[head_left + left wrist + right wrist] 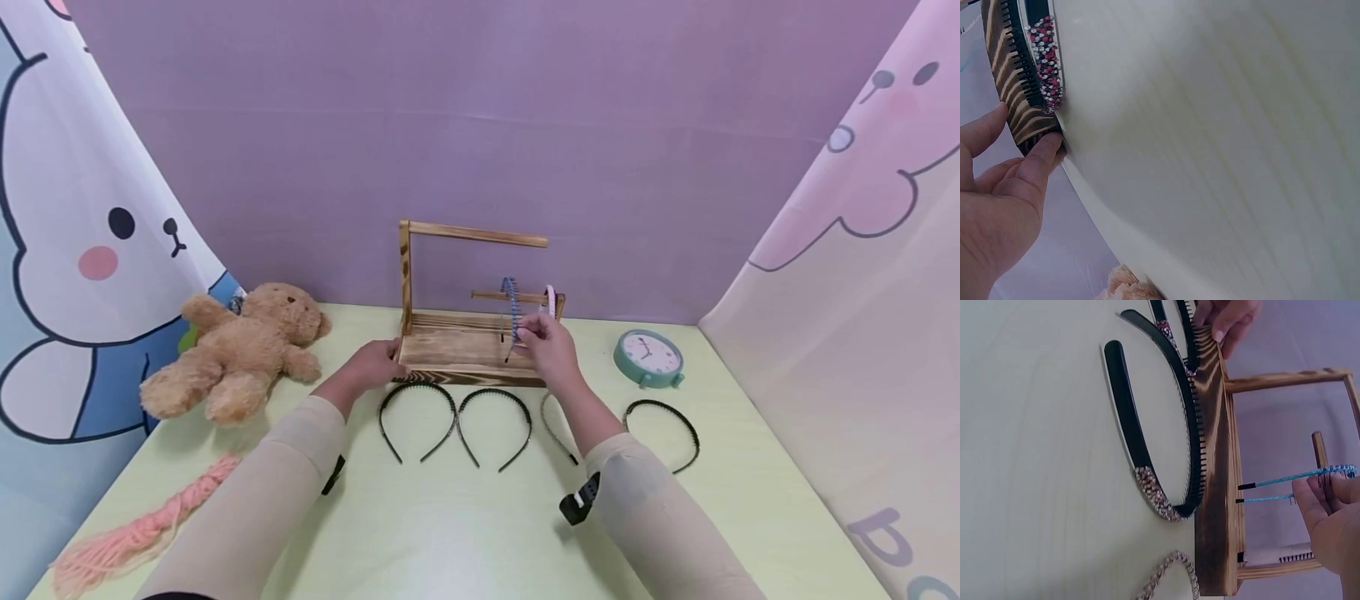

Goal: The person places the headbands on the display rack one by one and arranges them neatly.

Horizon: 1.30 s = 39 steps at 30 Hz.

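Observation:
A wooden rack [457, 337] stands at the back of the table, with a tall arm [480, 234] on its left and a shorter, lower one on its right. My left hand [372, 364] grips the rack's front left corner; thumb and fingers [1044, 153] lie on different sides of it in the left wrist view. With my right hand [551, 354] I pinch a blue headband [513, 300], which hangs around the lower arm with its ends downward. Nearer that arm's right end hangs a pale pink headband [551, 298], partly hidden by my hand.
Before the rack lie two black headbands [492, 391], a beaded one [552, 432] partly behind my right forearm, and another dark headband [660, 403]. A green clock [649, 358] sits right; a teddy bear [247, 354] and pink yarn [150, 525] lie left.

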{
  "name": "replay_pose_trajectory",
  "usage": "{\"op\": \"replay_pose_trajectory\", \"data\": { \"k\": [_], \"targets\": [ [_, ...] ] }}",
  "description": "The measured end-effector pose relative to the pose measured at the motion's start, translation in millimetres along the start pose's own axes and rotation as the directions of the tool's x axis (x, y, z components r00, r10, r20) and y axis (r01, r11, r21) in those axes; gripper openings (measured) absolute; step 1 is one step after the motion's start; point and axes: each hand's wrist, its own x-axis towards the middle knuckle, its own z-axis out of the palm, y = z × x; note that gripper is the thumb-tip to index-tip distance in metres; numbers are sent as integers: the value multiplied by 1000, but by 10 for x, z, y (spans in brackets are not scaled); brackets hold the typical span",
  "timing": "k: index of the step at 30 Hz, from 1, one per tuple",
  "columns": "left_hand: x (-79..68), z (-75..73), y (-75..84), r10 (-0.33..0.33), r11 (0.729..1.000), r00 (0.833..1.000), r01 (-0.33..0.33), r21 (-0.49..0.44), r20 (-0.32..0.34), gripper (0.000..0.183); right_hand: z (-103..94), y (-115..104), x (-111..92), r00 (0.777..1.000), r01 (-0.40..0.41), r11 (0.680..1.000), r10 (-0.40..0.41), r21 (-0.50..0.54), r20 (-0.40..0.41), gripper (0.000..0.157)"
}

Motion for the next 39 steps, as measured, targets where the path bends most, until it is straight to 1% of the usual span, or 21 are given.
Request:
{"op": "replay_pose_trajectory", "data": {
  "k": [8,17,25,30,35,39],
  "targets": [
    [1,5,-10,-6,1000,1000,6,-4,2,75,-82,63,10,999,-4,998,0,-60,-55,10],
    [-4,19,-3,2,1000,1000,-2,-10,-4,74,-143,122,13,996,-24,998,18,-64,-83,11],
    [0,20,4,10,1000,1000,-10,-4,-8,73,-187,132,15,998,-27,998,24,-57,-58,14],
    [3,9,6,7,1000,1000,-7,-5,-3,73,-201,112,10,999,-35,996,33,-84,-32,18],
    [-4,2,13,5,1000,1000,-5,8,-10,73,-194,99,1,999,-47,996,47,-74,-4,17],
    [0,3,9,-1,1000,1000,1,11,-9,74,-187,101,11,999,-40,998,40,-39,-4,14]
  ]
}}
